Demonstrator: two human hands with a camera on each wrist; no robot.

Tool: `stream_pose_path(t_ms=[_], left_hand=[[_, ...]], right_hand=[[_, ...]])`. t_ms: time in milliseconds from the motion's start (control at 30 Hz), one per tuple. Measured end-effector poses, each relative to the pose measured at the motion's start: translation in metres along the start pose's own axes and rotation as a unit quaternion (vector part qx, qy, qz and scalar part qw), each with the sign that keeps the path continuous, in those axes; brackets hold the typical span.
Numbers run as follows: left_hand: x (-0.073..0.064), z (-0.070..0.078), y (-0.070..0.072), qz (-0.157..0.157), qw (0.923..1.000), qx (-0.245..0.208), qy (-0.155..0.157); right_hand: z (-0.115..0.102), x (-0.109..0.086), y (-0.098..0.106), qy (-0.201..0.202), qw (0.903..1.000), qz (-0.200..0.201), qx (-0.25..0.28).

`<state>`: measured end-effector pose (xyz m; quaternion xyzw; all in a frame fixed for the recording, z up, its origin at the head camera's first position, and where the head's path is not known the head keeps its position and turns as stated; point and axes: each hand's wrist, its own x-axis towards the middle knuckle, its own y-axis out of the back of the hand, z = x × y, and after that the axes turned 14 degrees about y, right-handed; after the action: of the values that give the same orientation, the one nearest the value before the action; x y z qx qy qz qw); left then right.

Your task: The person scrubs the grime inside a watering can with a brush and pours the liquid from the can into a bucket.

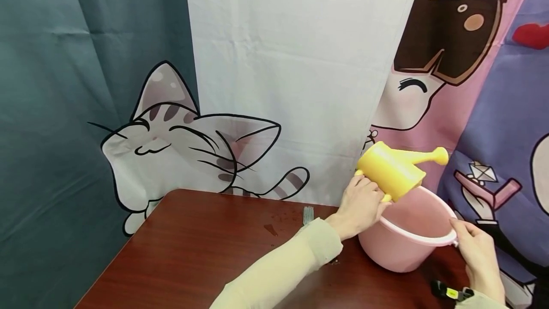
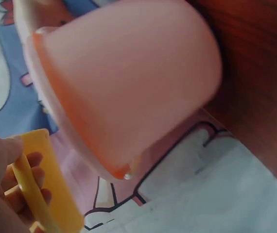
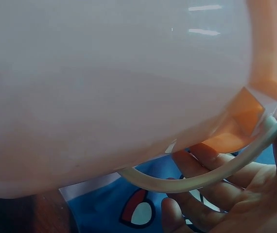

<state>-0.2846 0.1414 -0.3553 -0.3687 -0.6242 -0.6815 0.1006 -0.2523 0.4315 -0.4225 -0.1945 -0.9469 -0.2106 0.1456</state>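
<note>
My left hand (image 1: 362, 204) grips a yellow toy watering can (image 1: 388, 170) by its handle (image 2: 31, 194). The can is tilted over the near left part of a pink bucket (image 1: 396, 252), its spout (image 1: 422, 156) pointing right. In the left wrist view, curled fingers (image 2: 19, 194) wrap the handle. My right hand (image 1: 478, 252) holds the bucket's right rim, thumb at the edge. From the right wrist, several fingers (image 3: 216, 189) show under the rim, behind the bucket's pale curved carrying handle (image 3: 192, 183). The bucket's floor is hidden.
A fork (image 1: 308, 215) lies near the back edge of the brown table (image 1: 193, 252), left of the bucket. Wet spots (image 1: 270, 229) mark the surface beside it. A printed curtain (image 1: 300, 61) hangs right behind the table. My right wrist wears a dark strap (image 1: 442, 291).
</note>
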Motion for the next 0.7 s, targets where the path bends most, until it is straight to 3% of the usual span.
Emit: stream_pose_path(t_ms=[100,167,333,433,467,533,700], left_hand=[[-0.002,-0.002,0.008,-0.036,0.9959,-0.074,0.037],[-0.004,-0.004,0.012,-0.050,0.9871,-0.137,0.065],[-0.010,-0.012,0.016,-0.072,0.9498,-0.277,0.127],[-0.016,-0.018,0.017,-0.091,0.9176,-0.355,0.155],[-0.019,-0.020,0.018,-0.097,0.9030,-0.386,0.163],[-0.024,-0.024,0.022,-0.112,0.8614,-0.460,0.184],[-0.039,-0.035,0.028,-0.150,0.7306,-0.620,0.243]], right_hand=[[-0.002,0.001,-0.002,0.002,1.0000,-0.001,0.001],[-0.003,0.001,-0.003,0.004,1.0000,-0.001,-0.003],[-0.005,0.001,-0.003,0.002,0.9999,0.005,-0.010],[-0.004,0.000,-0.003,-0.002,1.0000,0.005,-0.008],[-0.003,0.000,-0.003,-0.004,1.0000,0.005,-0.006],[-0.003,-0.001,-0.003,-0.004,1.0000,0.006,-0.005],[-0.004,-0.001,-0.002,0.001,1.0000,0.008,-0.003]])
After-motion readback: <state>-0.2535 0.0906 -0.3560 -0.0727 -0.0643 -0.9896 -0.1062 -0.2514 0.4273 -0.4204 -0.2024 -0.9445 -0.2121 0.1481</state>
